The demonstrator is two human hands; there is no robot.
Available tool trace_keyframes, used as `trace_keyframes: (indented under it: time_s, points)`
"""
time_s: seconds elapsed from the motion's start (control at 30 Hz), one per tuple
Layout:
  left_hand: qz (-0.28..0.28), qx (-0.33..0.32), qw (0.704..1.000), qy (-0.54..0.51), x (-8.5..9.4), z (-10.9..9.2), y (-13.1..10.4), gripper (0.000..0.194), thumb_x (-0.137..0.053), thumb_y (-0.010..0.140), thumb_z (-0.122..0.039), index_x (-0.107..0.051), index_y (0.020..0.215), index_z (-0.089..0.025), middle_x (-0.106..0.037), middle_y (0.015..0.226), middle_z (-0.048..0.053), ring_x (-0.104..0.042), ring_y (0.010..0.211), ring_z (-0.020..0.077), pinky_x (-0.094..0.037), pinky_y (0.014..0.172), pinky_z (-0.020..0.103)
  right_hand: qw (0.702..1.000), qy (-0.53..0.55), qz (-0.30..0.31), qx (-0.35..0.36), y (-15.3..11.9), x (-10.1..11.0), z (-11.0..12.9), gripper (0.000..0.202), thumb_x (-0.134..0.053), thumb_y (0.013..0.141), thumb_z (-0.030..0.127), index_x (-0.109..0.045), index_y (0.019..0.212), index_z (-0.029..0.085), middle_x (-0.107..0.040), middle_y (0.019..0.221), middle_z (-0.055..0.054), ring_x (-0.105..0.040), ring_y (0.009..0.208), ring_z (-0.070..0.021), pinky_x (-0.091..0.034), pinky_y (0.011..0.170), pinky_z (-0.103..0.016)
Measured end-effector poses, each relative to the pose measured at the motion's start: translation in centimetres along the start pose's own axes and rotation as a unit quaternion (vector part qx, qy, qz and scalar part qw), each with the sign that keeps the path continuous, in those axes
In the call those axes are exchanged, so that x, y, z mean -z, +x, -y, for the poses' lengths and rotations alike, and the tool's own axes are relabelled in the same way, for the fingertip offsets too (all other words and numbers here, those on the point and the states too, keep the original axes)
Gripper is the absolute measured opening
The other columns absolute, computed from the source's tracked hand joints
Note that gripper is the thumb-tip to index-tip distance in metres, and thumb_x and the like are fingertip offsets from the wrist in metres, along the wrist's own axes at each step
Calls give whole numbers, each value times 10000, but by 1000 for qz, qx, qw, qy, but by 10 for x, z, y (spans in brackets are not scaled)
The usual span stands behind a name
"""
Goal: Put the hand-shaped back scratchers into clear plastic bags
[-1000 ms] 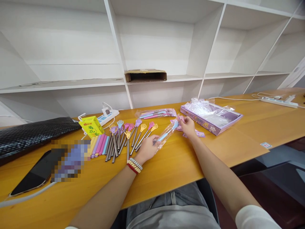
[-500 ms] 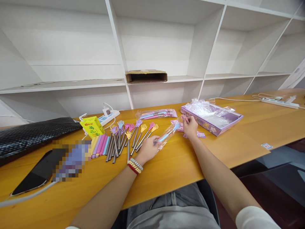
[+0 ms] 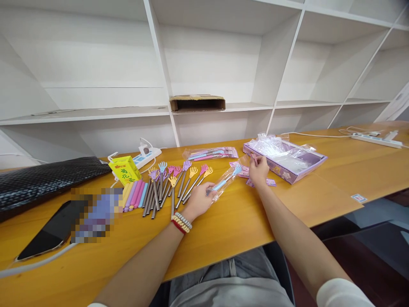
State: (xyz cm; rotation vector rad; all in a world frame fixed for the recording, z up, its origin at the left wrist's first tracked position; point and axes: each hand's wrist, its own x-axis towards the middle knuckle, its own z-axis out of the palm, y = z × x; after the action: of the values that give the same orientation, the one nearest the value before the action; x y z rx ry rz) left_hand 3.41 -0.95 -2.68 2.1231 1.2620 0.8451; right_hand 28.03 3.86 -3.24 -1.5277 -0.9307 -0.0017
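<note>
My left hand (image 3: 200,199) is closed on a blue back scratcher (image 3: 221,184) inside a clear plastic sleeve, its little hand-shaped head pointing away to the right. Between the fingertips of my right hand (image 3: 258,169) is a small pink card (image 3: 254,158), close to the far end of the sleeve; whether these fingers also touch the plastic I cannot tell. Under and beside that hand lie more pink-purple cards (image 3: 270,182). To the left of my left hand, several metal-rod scratchers (image 3: 173,192) with coloured hand heads are spread out, next to a row of coloured handle tubes (image 3: 137,194).
Bagged scratchers (image 3: 211,153) lie at the back. A purple box (image 3: 287,175) with clear plastic bags stands right. On the left are a yellow carton (image 3: 125,169), a power strip (image 3: 147,157), a phone (image 3: 47,232) and a black bubble-wrap pouch (image 3: 47,181). White shelves rise behind.
My right hand has shifted slightly right with the card, away from the end of the sleeve. My left hand keeps its hold on the sleeved scratcher, almost still.
</note>
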Motion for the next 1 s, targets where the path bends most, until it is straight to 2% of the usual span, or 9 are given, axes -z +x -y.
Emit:
trace_keyframes:
  time_s: [0.07, 0.2, 0.27, 0.37, 0.47, 0.57, 0.67, 0.83, 1.0]
  points:
    - [-1, 1, 1000, 2, 1, 0, 0, 272, -518, 784, -299, -626, 1011, -197, -676, 947, 24, -606, 842, 171, -456, 758, 286, 1000, 19, -11, 20, 0, 1, 2, 191, -492, 769, 379, -472, 719, 195, -537, 675, -6, -488, 641, -159, -349, 627, -281]
    - [-7, 5, 1000, 8, 1, -1, -1, 268, -524, 779, -296, -627, 1006, -197, -677, 944, 21, -606, 842, 170, -454, 764, 285, 990, 58, -45, 121, -3, 1, 6, 232, -549, 732, 395, -517, 645, 183, -537, 805, -37, -499, 784, -166, -380, 676, -272]
    - [-9, 4, 1000, 8, 1, -1, -1, 269, -525, 780, -296, -628, 1006, -194, -678, 943, 25, -609, 845, 171, -456, 759, 281, 987, 63, -8, 145, -7, 0, 8, 255, -564, 724, 416, -553, 627, 180, -506, 692, -9, -477, 675, -140, -374, 619, -253]
    - [-13, 0, 1000, 10, 1, -2, -1, 270, -526, 779, -293, -627, 1009, -195, -679, 949, 25, -611, 853, 173, -456, 752, 276, 984, 45, 100, 143, -16, -2, 9, 246, -556, 730, 414, -600, 656, 184, -388, 472, 53, -367, 460, -98, -319, 507, -229]
    - [-14, 6, 1000, 21, 1, -2, -1, 268, -521, 782, -297, -627, 1008, -200, -683, 926, 20, -612, 827, 175, -458, 742, 284, 979, -5, 148, 141, -21, -5, 9, 209, -538, 738, 385, -619, 706, 195, -425, 436, 58, -375, 415, -95, -307, 503, -228]
    - [-15, 12, 1000, 22, 1, -3, -1, 272, -525, 779, -299, -626, 1008, -192, -685, 908, 24, -613, 809, 175, -461, 734, 285, 981, -54, 140, 125, -20, -6, 6, 227, -507, 758, 395, -629, 760, 204, -497, 469, 36, -433, 446, -116, -314, 530, -237]
    - [-11, 5, 1000, 5, 1, -4, -1, 274, -530, 775, -286, -625, 1009, -179, -685, 913, 31, -616, 813, 169, -464, 731, 270, 984, -73, 128, 104, -13, -7, 1, 274, -475, 783, 423, -627, 761, 197, -503, 491, 22, -437, 470, -128, -309, 534, -245]
    - [-9, -11, 1000, -2, 1, -6, -2, 264, -519, 781, -279, -629, 1003, -187, -685, 920, 31, -614, 821, 172, -461, 740, 277, 988, -74, 66, 117, -2, -5, -5, 240, -509, 751, 376, -583, 636, 180, -516, 655, -32, -458, 644, -161, -352, 634, -271]
    - [-8, -17, 1000, 0, 2, -7, -4, 269, -520, 783, -276, -626, 1012, -181, -682, 930, 36, -613, 829, 176, -465, 749, 289, 996, -28, 63, 55, 5, -6, -11, 259, -479, 746, 371, -555, 600, 171, -515, 647, -31, -448, 665, -167, -354, 649, -280]
